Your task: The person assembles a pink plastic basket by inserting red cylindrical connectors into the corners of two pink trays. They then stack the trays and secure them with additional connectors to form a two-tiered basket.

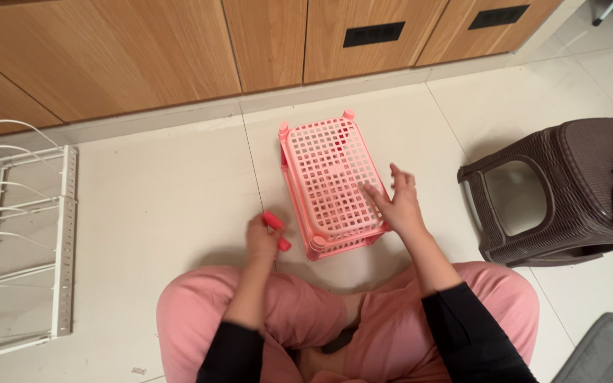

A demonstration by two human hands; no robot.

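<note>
Seated cross-legged on the tiled floor [164, 191], a person rests the right hand [397, 206], fingers spread, on an upturned pink lattice basket [329, 186], likely light, stiff and easiest gripped by its rim, while the left hand [262, 240] clamps a pink peg [276, 230].

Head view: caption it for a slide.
Seated on tile, left hand holds a pink peg; right hand rests on a pink basket.
</note>
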